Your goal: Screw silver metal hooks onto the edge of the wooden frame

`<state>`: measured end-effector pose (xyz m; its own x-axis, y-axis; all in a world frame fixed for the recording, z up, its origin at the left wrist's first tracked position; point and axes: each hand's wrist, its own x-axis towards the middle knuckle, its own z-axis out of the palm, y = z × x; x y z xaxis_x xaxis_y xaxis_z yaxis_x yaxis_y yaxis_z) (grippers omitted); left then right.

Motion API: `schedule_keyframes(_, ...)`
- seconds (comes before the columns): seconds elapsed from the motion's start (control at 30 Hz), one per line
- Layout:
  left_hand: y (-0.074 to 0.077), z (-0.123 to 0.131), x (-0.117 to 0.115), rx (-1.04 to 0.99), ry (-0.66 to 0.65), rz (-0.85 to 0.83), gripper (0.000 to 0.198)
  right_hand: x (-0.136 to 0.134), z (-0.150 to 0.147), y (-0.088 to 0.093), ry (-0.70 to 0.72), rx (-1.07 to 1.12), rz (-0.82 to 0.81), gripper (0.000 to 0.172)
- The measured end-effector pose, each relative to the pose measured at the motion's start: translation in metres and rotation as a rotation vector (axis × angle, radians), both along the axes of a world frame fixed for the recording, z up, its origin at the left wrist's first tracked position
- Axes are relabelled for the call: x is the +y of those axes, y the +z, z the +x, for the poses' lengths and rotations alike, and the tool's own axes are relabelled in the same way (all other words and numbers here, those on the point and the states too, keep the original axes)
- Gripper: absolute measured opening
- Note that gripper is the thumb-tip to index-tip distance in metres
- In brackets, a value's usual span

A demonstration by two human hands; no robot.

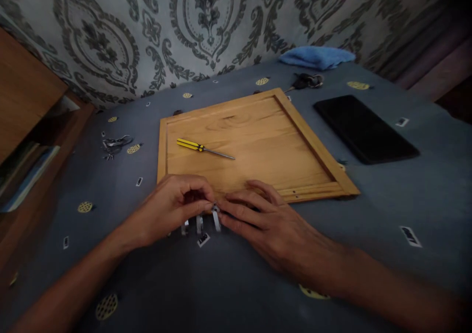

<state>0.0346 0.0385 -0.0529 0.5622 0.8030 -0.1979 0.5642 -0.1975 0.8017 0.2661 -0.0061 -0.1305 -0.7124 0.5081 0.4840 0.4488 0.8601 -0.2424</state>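
Note:
A framed wooden panel [254,131] lies on the cloth-covered surface. At its near edge, my left hand [173,205] pinches a small metal fitting [216,221] between thumb and forefinger. My right hand [273,225] meets it from the other side, with thumb and index tips closed at the fitting and the other fingers stretched over the panel's edge. Two similar shiny metal pieces, one of them a bright strip [199,225], show just left of the fitting. On the panel rests a screwdriver [190,144] with a yellow and black handle. My fingers partly cover the fitting, so its full shape is hidden.
A black phone or tablet [365,129] lies right of the panel. Keys [308,80] and a blue cloth [317,57] are behind it. Small metal items [116,143] sit at left, near a wooden shelf unit [29,92]. A patterned wall [147,33] rises behind.

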Motion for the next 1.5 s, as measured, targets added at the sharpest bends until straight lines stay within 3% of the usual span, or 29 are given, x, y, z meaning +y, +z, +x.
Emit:
schedule_keyframes(0.4, -0.016, 0.000, 0.001, 0.044, -0.047, 0.075, 0.014, 0.000, -0.002, 0.000, -0.013, 0.015, 0.007, 0.030)
schedule_keyframes(1.5, -0.011, 0.004, -0.004, 0.101, -0.036, 0.208, 0.012, -0.001, -0.002, 0.004, -0.013, -0.030, -0.011, 0.031)
